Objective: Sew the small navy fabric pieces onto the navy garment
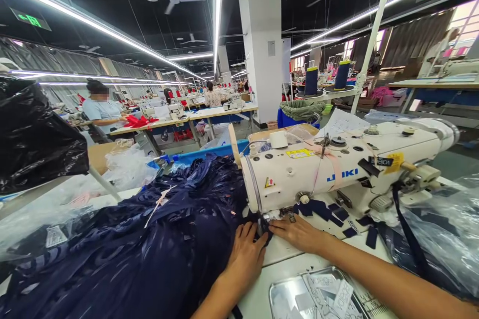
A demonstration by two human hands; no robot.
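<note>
A white JUKI sewing machine [337, 159] stands before me, its needle area partly hidden by my fingers. My left hand [247, 251] is closed on a small piece of navy fabric [265, 237] at the presser foot, on the needle's left side. From the right, my right hand [297, 233] reaches to the same fabric with its fingers together; its thumb is mostly hidden. A large heap of navy garments [160, 239] lies left of the machine, touching my left hand's side. A tied pale strip [160, 200] rests on the heap.
In front of me a metal tray [279, 294] holds printed white labels [325, 291]. Navy scraps [350, 232] lie under the machine arm. Clear plastic bags [452, 229] are at right; a black bag [41, 134] hangs at left. Thread cones [311, 82] stand behind. A co-worker [101, 107] sits farther off.
</note>
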